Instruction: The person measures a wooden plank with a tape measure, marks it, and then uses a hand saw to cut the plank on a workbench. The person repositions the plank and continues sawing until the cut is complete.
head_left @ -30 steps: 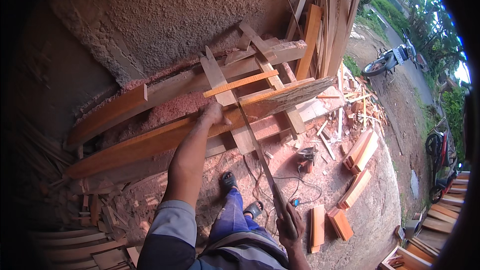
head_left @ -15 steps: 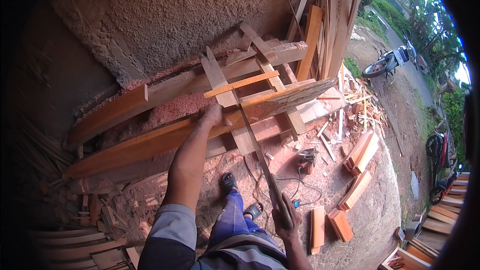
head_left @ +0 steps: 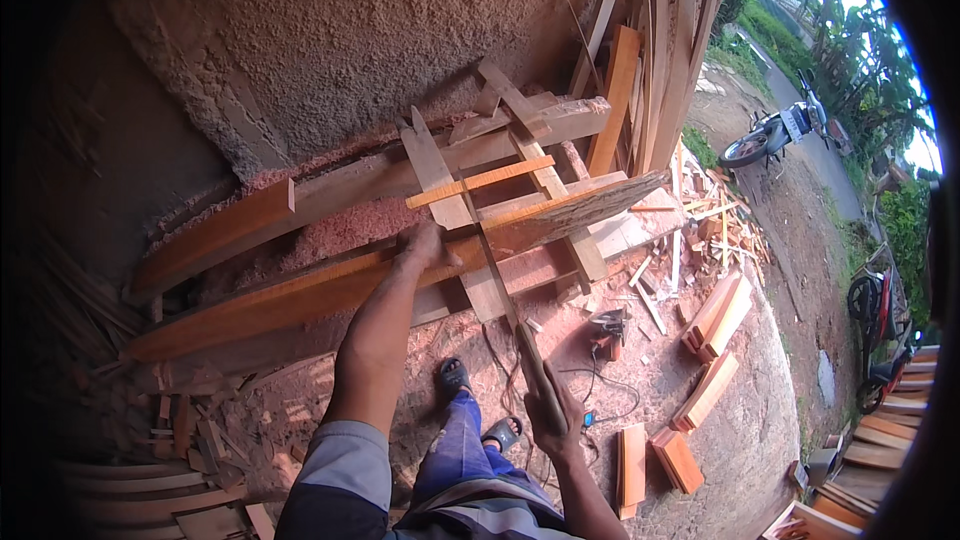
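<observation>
Lengthwise, a long orange plank (head_left: 300, 302) lies along the near edge of the timber frame (head_left: 431, 162), and a saw (head_left: 497, 275) crosses it. The left hand (head_left: 425, 245) rests over the plank's upper edge just left of the blade, thumb on the near face; its fingers are mostly hidden, so I cannot tell whether it grips. Nearer the body, off the frame's near edge, the right hand (head_left: 555, 420) clasps the saw's handle, covering much of it. Shade blurs the plank's left end; how deep the blade sits is unclear.
</observation>
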`<action>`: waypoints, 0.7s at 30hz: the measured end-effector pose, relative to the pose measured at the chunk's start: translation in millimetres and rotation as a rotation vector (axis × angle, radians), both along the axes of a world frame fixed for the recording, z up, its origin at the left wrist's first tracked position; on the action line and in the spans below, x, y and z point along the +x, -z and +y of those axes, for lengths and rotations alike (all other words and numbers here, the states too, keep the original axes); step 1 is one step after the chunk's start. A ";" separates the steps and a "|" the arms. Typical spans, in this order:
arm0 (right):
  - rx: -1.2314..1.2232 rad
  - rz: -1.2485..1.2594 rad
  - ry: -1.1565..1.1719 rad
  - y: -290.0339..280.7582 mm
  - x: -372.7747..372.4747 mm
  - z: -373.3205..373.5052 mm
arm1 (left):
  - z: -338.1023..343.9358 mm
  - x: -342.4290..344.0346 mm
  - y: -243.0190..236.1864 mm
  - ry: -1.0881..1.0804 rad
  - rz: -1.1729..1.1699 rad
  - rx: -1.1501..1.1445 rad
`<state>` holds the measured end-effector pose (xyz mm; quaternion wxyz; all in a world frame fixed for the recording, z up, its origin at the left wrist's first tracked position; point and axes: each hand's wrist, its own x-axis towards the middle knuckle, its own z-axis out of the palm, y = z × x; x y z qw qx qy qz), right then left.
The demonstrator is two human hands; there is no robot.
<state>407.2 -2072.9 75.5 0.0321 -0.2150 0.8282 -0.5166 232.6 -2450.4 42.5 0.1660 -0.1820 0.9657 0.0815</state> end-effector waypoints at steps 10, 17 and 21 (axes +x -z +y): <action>-0.125 0.102 -0.005 11.8 -108.9 -108.8 | 22.3 22.7 -2.9 -0.007 0.095 -0.021; 0.062 -0.004 0.026 -8.3 37.1 33.6 | 0.0 -3.3 -7.3 -0.039 0.011 0.039; -0.006 -0.016 0.023 -28.8 50.0 42.6 | 5.8 1.7 3.8 -0.074 0.039 0.025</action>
